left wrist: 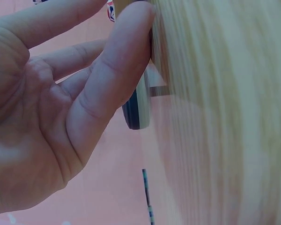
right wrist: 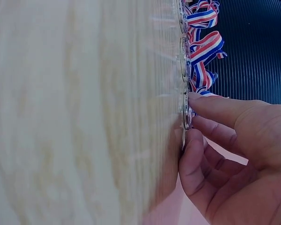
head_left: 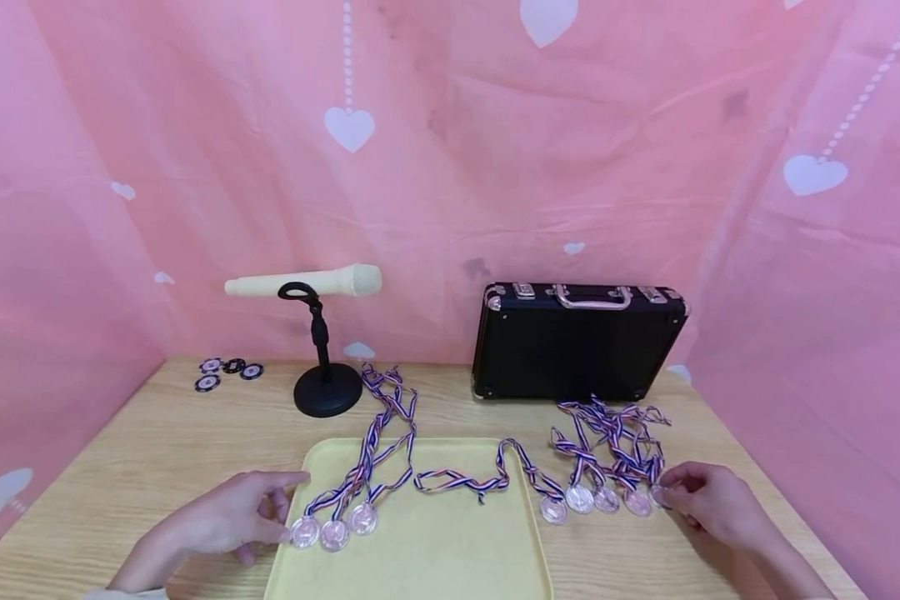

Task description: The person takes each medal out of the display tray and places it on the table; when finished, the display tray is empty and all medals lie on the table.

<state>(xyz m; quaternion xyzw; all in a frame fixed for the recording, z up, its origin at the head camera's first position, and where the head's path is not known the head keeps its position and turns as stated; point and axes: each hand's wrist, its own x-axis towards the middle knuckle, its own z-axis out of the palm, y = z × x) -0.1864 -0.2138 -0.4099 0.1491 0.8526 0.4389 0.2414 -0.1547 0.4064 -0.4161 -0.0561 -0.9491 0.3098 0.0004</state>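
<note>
The right hand (head_left: 708, 500) pinches the medal (head_left: 658, 497) farthest right of the tray (head_left: 420, 558); the left hand (head_left: 232, 517) rests loose beside the tray.

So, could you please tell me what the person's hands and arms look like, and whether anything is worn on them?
Both are bare: the left hand and right hand show no gloves, rings or markings. A pale light-coloured sleeve cuff just shows at the left wrist; no sleeve is visible on the right forearm.
</note>
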